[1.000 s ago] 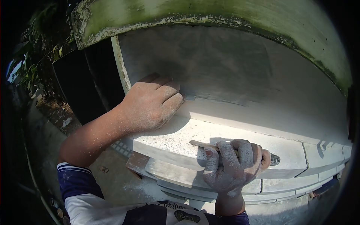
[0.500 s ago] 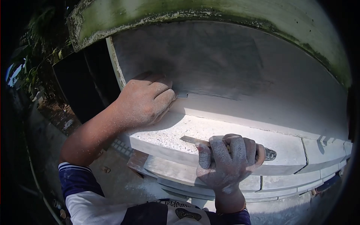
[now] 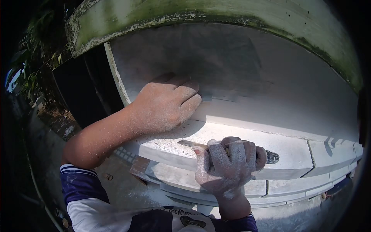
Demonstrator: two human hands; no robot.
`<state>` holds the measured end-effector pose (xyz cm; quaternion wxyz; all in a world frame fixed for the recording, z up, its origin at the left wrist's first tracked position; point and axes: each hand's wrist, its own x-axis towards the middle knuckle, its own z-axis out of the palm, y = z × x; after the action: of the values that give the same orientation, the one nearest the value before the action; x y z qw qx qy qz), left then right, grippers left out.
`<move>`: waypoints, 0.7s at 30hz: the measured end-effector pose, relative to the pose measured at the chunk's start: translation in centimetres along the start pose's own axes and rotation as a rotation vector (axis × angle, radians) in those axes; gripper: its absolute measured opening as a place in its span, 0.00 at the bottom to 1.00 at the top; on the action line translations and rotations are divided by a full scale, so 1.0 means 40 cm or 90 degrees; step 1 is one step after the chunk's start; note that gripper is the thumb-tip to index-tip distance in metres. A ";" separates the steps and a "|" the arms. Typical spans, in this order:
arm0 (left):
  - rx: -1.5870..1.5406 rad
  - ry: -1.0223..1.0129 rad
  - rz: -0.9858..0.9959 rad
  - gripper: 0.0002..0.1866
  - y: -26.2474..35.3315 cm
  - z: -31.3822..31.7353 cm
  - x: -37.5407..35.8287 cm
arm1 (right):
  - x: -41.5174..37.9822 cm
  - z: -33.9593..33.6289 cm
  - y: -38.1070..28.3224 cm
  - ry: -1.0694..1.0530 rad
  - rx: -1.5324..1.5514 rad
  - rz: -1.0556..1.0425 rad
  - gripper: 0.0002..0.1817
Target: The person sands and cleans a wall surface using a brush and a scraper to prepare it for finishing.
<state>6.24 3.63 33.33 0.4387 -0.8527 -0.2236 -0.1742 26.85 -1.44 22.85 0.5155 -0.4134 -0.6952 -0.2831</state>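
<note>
My left hand point(image 3: 166, 102), dusted with white powder, is against the grey wall panel point(image 3: 247, 73), its fingers curled; what they hold, if anything, is hidden behind the hand. My right hand point(image 3: 228, 166), coated in pale dust, is wrapped round a scraper-like tool point(image 3: 189, 143) above the white ledge point(image 3: 282, 154). The tool's flat blade points left and its dark handle end sticks out on the right. White crumbs lie on the ledge under and beside my left hand.
A mossy green-white rim point(image 3: 185, 11) curves over the panel. Stepped pale blocks point(image 3: 297, 188) run below the ledge. At the left are a dark opening point(image 3: 85, 89) and plants point(image 3: 38, 69). A reddish-brown block point(image 3: 139, 168) sits under the ledge's left end.
My left hand has moved right along the panel. My right hand, still gripping the tool, has shifted slightly left.
</note>
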 end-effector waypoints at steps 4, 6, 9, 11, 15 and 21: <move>0.001 -0.019 -0.087 0.13 -0.023 -0.024 -0.080 | -0.004 0.005 0.004 0.002 0.002 -0.002 0.12; 0.011 -0.006 -0.097 0.11 -0.032 -0.024 -0.087 | -0.005 0.006 0.010 0.014 -0.014 -0.018 0.17; 0.041 0.022 -0.027 0.11 -0.019 -0.019 -0.033 | -0.006 0.008 0.013 0.026 -0.016 -0.030 0.19; 0.012 -0.020 -0.036 0.12 0.000 -0.008 0.009 | -0.007 0.009 0.012 0.030 -0.012 -0.031 0.19; -0.015 -0.003 -0.008 0.12 0.036 -0.006 0.087 | -0.006 0.007 0.008 0.025 -0.009 -0.022 0.19; 0.005 -0.006 -0.024 0.12 -0.013 -0.006 -0.020 | -0.002 0.002 0.012 0.013 -0.008 -0.027 0.18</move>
<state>5.27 3.51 33.40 0.4374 -0.8476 -0.2424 -0.1777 27.24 -1.16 22.73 0.5139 -0.3989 -0.6966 -0.3027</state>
